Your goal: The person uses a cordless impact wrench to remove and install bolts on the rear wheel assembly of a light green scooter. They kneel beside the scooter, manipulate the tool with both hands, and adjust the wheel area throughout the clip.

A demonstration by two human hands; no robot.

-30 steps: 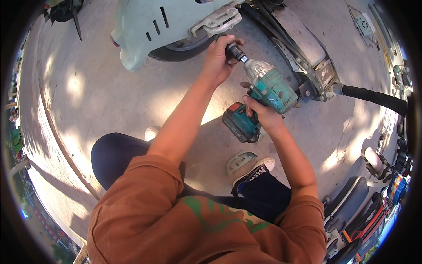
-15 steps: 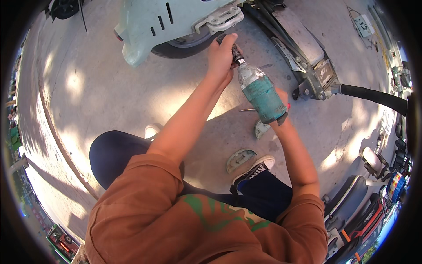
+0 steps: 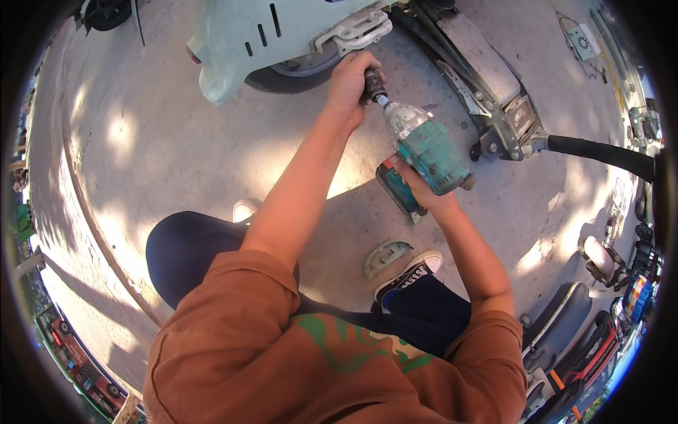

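Observation:
My right hand (image 3: pixel 426 192) is closed round the grip of a teal cordless impact wrench (image 3: pixel 432 152). Its battery (image 3: pixel 397 187) sticks out to the left, beyond my fingers. The worn silver nose points up and left, toward my left hand (image 3: pixel 347 86). That hand is closed round a dark socket (image 3: pixel 374 86) at the end of the wrench's bright drive shaft. Just beyond it is a metal bracket (image 3: pixel 359 30) on the underside of a pale scooter body (image 3: pixel 244 53). Part of the scooter's wheel (image 3: pixel 289 80) shows below the body.
Right of the wrench, a worn floor jack (image 3: pixel 494 92) lies along the ground with its black handle (image 3: pixel 600 157) reaching right. A curved pale part (image 3: pixel 387 258) lies by my shoe (image 3: pixel 417 272). Parked scooters (image 3: pixel 565 339) fill the lower right; a grey box (image 3: pixel 583 42) stands at far right.
The impact wrench has rolled over, so its grip and battery now show on the left. My left hand has turned and shifted slightly left and down, still round the socket.

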